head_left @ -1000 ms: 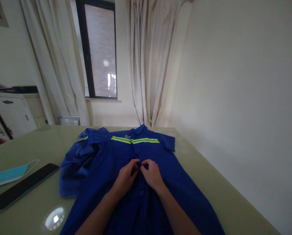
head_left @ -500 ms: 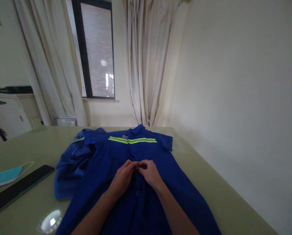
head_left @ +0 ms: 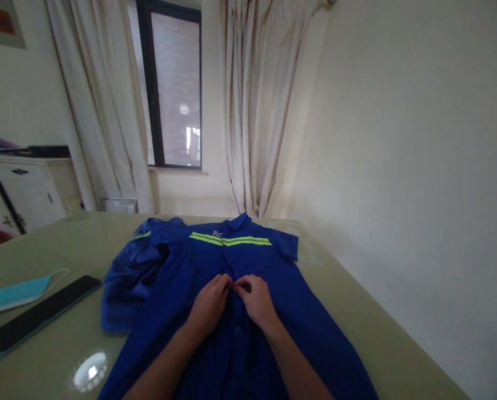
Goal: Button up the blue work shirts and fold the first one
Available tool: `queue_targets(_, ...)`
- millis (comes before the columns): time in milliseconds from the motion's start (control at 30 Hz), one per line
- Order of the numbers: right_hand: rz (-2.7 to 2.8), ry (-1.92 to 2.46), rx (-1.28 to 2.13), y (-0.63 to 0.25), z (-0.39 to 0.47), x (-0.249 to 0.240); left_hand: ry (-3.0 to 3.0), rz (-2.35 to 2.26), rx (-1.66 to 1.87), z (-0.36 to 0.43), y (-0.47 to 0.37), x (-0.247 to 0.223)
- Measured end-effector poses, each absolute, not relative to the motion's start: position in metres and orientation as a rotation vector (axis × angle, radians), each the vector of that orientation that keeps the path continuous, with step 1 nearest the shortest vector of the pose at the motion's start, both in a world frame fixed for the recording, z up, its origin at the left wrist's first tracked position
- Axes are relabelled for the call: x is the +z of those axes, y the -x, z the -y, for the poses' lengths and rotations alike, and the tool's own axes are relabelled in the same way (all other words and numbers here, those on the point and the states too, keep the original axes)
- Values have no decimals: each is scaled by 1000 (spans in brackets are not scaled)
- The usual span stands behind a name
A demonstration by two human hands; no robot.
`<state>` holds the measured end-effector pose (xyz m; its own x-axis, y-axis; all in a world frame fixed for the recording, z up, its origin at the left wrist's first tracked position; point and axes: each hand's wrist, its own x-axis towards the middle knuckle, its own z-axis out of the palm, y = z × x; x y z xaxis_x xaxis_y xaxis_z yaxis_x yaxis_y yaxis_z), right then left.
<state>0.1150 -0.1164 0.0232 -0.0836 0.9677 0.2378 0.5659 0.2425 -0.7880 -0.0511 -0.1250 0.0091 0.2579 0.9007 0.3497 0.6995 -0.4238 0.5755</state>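
Observation:
A blue short-sleeved work shirt point(head_left: 310, 311) with yellow-green reflective stripes lies spread on the table, collar at the far end. At its front opening my left hand point(head_left: 212, 297) pinches the placket cloth between closed fingers. Just beside it, my right hand point(head_left: 255, 300) pinches the other side of the same placket, its thumb and forefinger curled together. The fingertips of both hands nearly meet; what exactly lies between them is too small to make out. Below the hands, a round button point(head_left: 238, 331) shows on the placket.
Left of the shirt lies a crumpled second blue garment point(head_left: 125, 294). A black phone-like slab point(head_left: 44, 314) and a light blue face mask point(head_left: 17, 294) rest on the glossy green table point(head_left: 85, 236). A wall point(head_left: 418, 194) runs along the right; curtains point(head_left: 256, 111) hang behind.
The view has shifted slightly, so everything sits a little farther right. My fingertips have drawn slightly apart at the placket, still pinching the cloth.

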Motion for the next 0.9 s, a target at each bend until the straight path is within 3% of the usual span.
queue_targets(533,1741,1403,759,-111,117,15,-1881,-1269,1116,120,55,2)
queue_targets(900,1819,1452,533,-109,120,11,-1633,-1284,1102,114,49,-1)
